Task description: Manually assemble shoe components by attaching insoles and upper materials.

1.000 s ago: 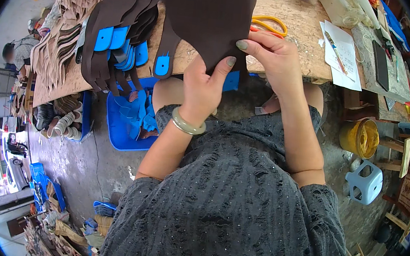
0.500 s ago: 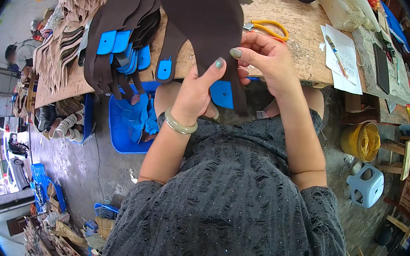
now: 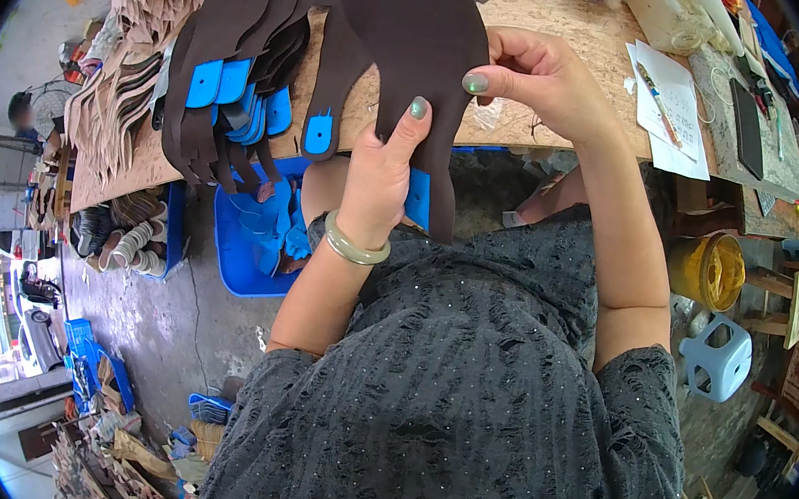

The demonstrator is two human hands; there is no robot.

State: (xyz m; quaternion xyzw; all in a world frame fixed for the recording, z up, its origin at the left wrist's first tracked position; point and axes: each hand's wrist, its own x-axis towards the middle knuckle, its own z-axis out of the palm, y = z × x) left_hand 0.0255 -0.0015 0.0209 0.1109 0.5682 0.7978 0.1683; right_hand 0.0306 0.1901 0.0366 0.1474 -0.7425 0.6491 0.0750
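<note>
My left hand (image 3: 380, 174) is closed on the narrow lower part of a dark brown shoe insole sheet (image 3: 408, 26), thumb on top. At its near end a blue heel patch (image 3: 417, 200) shows beside my fingers. My right hand (image 3: 543, 84) pinches the sheet's right edge between thumb and curled fingers; the fingertips are partly hidden. Just left of the held sheet, a similar brown insole sheet (image 3: 329, 86) lies on the table with a blue patch (image 3: 318, 132) at its end. Further left is an overlapping stack of brown insole sheets (image 3: 239, 13) with blue patches.
Beige cut pieces (image 3: 126, 75) pile up on the wooden table (image 3: 608, 116) at the far left. Paper (image 3: 663, 102) with a pen and a dark phone (image 3: 745, 130) lie to the right. Below the table edge stands a blue bin (image 3: 246, 277) of blue scraps; a yellow bucket (image 3: 709, 272) and stool (image 3: 717, 356) are at right.
My right hand has risen and moved right along the sheet's edge, covering where the yellow-handled pliers lay. The held sheet has turned slightly, showing less of its blue patch.
</note>
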